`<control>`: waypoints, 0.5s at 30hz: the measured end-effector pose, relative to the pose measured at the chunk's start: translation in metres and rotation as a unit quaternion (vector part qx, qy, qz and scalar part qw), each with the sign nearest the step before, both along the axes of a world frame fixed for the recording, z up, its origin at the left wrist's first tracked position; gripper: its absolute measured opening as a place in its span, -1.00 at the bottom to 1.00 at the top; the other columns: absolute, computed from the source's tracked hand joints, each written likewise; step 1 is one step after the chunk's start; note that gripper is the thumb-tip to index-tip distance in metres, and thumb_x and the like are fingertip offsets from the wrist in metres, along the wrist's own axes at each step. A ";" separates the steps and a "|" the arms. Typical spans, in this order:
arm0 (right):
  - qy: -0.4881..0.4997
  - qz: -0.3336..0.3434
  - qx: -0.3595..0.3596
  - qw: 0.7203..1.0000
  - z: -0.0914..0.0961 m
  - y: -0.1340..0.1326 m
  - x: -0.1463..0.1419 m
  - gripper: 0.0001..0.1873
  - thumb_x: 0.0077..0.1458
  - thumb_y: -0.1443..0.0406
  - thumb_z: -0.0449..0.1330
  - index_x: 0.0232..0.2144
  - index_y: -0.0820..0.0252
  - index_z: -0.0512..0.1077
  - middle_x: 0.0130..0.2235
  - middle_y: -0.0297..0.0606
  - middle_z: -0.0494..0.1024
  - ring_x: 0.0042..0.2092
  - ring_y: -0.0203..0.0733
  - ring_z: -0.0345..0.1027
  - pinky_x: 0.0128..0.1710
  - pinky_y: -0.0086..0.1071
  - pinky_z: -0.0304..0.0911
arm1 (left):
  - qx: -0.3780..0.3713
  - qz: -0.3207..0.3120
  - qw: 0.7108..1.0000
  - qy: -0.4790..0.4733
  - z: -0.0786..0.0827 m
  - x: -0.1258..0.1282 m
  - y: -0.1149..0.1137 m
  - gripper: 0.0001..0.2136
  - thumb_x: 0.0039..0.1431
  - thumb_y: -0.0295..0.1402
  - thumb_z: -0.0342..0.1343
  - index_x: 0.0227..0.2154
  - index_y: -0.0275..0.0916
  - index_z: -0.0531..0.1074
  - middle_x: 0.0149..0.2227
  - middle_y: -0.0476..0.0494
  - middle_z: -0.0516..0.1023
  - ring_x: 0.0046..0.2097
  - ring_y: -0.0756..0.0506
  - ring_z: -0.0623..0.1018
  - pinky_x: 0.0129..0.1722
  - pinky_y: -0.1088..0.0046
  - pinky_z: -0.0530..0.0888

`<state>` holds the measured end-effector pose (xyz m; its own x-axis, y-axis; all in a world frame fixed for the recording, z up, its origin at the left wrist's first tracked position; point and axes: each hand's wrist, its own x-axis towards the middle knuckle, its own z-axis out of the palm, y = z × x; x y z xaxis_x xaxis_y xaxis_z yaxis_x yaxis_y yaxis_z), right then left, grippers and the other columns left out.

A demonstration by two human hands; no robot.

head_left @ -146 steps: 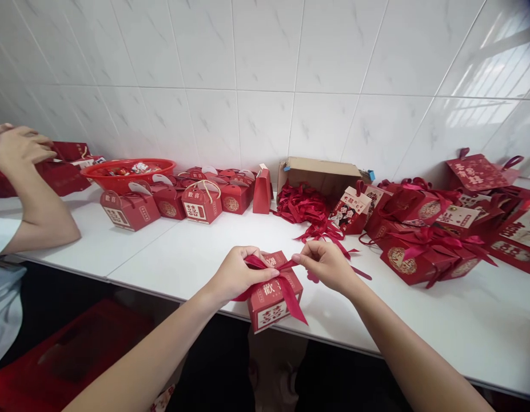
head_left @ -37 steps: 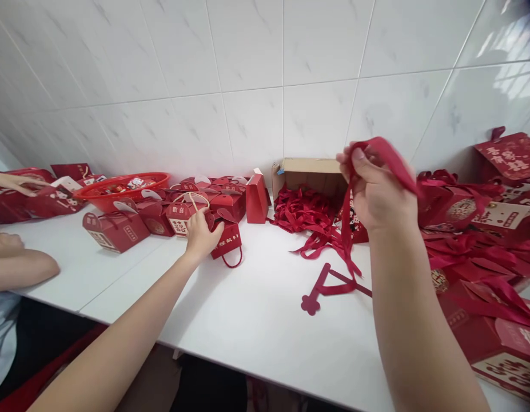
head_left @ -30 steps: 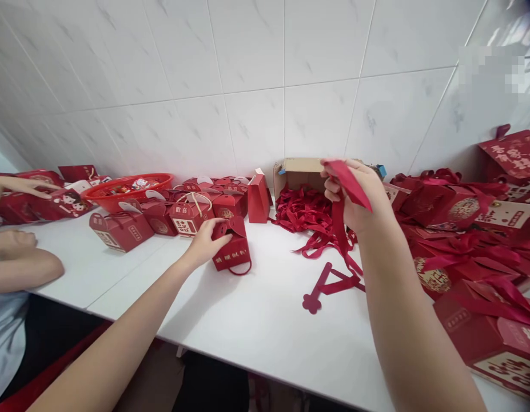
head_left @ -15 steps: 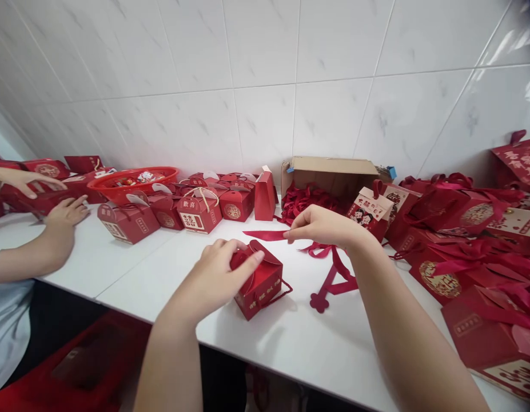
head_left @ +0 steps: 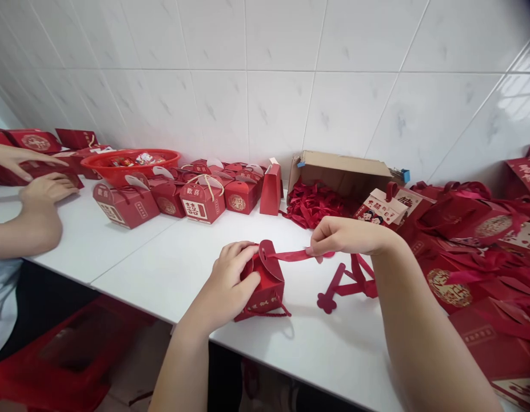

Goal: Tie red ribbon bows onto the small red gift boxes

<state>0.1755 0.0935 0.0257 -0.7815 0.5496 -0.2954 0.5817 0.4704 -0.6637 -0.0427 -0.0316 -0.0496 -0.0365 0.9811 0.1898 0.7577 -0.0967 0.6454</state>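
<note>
A small red gift box [head_left: 268, 283] with a cord handle rests near the front edge of the white table [head_left: 196, 252]. My left hand [head_left: 230, 280] is closed on its left side and top flaps. My right hand [head_left: 348, 236] pinches a red ribbon [head_left: 293, 255] just to the right of the box. The ribbon runs level from my fingers to the top of the box, and its end meets the flaps. Behind my right wrist, more of the ribbon trails onto the table.
A row of closed red boxes [head_left: 202, 197] and a red basket [head_left: 130, 165] stand at the back left. A cardboard box [head_left: 346, 171] spills red ribbons [head_left: 310, 203]. Ribbon-tied boxes [head_left: 466, 229] are piled at the right. Another person's hands [head_left: 44, 186] work at the far left.
My left hand drew the box from the back row to the front edge. My right hand came down with the ribbon, and its end now meets the box top.
</note>
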 end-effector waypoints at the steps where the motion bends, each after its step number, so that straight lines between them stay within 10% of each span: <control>1: -0.005 0.000 0.004 1.000 0.000 0.000 0.000 -0.81 -0.06 0.26 0.13 -0.59 0.22 0.48 -0.62 -0.42 0.12 -0.55 -0.38 -0.10 -0.53 -0.40 -0.13 | 0.005 -0.003 1.000 -0.003 -0.001 0.000 0.000 -0.65 0.16 -0.39 -0.14 0.00 -0.10 0.31 0.12 -0.11 0.26 0.21 -0.16 0.19 0.20 0.19 0.18; 15: -0.025 -0.008 0.004 1.000 0.007 -0.006 0.005 -0.78 -0.06 0.25 0.12 -0.65 0.23 0.37 -0.63 -0.45 0.08 -0.55 -0.39 -0.12 -0.54 -0.40 -0.16 | 0.036 -0.011 0.999 -0.027 -0.002 0.008 -0.006 -0.75 0.19 -0.22 -0.04 -0.10 -0.03 0.40 0.03 -0.09 0.33 0.14 -0.15 0.28 0.15 0.21 0.27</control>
<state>0.1803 0.0871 0.0327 -0.7571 0.5639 -0.3298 0.6216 0.4665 -0.6293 -0.0344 -0.0375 -0.0519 -0.0268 0.9655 0.2590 0.7196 -0.1612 0.6754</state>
